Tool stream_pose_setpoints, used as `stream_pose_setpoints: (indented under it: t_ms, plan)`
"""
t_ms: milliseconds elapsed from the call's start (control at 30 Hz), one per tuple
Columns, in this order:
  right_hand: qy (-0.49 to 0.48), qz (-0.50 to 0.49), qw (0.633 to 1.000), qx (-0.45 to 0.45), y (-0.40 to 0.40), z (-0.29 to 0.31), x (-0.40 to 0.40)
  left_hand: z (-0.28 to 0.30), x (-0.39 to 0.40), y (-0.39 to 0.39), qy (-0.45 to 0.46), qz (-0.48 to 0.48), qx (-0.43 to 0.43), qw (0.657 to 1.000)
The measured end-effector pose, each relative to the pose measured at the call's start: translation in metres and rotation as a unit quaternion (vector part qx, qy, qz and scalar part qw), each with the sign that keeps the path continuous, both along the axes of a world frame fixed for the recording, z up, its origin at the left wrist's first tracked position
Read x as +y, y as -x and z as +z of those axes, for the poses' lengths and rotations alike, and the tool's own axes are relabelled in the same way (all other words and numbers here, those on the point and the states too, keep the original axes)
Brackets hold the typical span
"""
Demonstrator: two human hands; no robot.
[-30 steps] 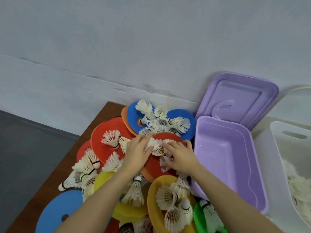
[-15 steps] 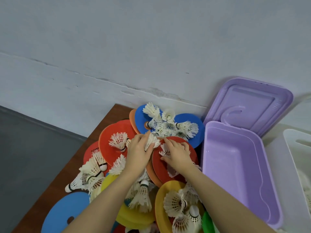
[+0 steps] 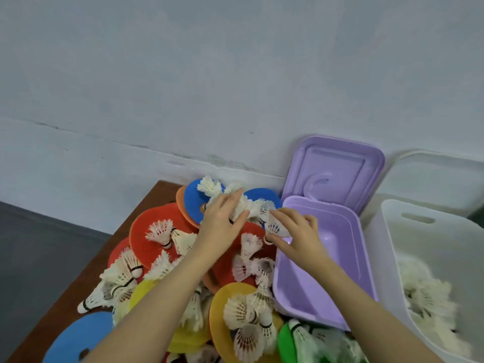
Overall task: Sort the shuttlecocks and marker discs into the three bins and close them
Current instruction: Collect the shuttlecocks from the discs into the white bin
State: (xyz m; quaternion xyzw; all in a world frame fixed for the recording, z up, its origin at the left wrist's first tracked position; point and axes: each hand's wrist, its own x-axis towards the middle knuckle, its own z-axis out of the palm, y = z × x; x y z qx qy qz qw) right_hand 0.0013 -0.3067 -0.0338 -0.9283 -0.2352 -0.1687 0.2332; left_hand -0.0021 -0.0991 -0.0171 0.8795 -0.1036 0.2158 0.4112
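A heap of white feather shuttlecocks and flat marker discs in red, blue, yellow and orange covers the wooden table. My left hand reaches to the far blue disc and closes on a bunch of shuttlecocks there. My right hand holds a shuttlecock over the left rim of the open purple bin. The purple bin holds nothing that I can see. Beside it on the right, the white bin has several shuttlecocks inside.
The purple lid stands hinged open against the grey wall. A white lid leans behind the white bin. A green disc lies at the near edge. The table's left edge drops to a dark floor.
Both hands have moved from the red disc toward the far blue discs. My left hand now grips shuttlecocks there, and my right hand has lifted one toward the purple bin.
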Motion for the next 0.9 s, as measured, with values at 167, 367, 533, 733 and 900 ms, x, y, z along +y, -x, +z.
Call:
stream_pose_setpoints:
  t_ms: [167, 367, 533, 733, 900]
  plan:
    - [-0.019, -0.069, 0.996, -0.048, 0.022, 0.035, -0.092, 0.038, -0.103, 0.000, 0.010, -0.067, -0.055, 0.996]
    - [-0.024, -0.157, 0.985, -0.065, 0.054, 0.050, -0.219, 0.049, -0.239, 0.009, 0.006, -0.147, -0.080, 0.986]
    - [-0.001, -0.236, 0.971, -0.038, 0.071, 0.050, -0.297, 0.046, -0.327, 0.016, -0.007, -0.181, -0.031, 0.983]
    - [0.095, -0.261, 0.959, 0.052, 0.064, 0.045, -0.338, 0.045, -0.364, 0.003, -0.168, -0.149, 0.026, 0.974]
    - [0.090, -0.197, 0.975, 0.045, 0.058, 0.046, -0.323, 0.043, -0.338, 0.008, -0.258, -0.111, -0.008, 0.960]
